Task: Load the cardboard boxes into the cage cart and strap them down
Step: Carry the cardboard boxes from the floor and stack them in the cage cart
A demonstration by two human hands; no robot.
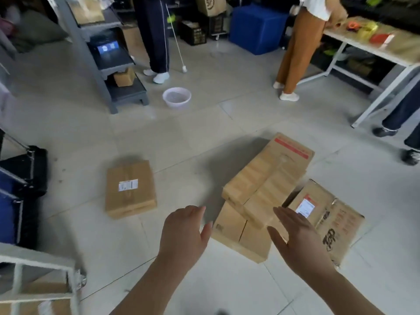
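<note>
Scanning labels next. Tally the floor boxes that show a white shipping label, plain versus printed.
Plain cardboard box with white label: 1
Printed cardboard box with white label: 1
Total: 2

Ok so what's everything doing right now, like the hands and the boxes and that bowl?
left hand: open, holding nothing.
right hand: open, over the box pile; can't tell if it touches.
single box: flat on the floor, taped shut, label up.
box pile: stacked unevenly on the floor, closed.
printed box: lying beside the pile, label up.
bowl: upright on the floor.
cage cart: lower left, cardboard showing behind its bars.
</note>
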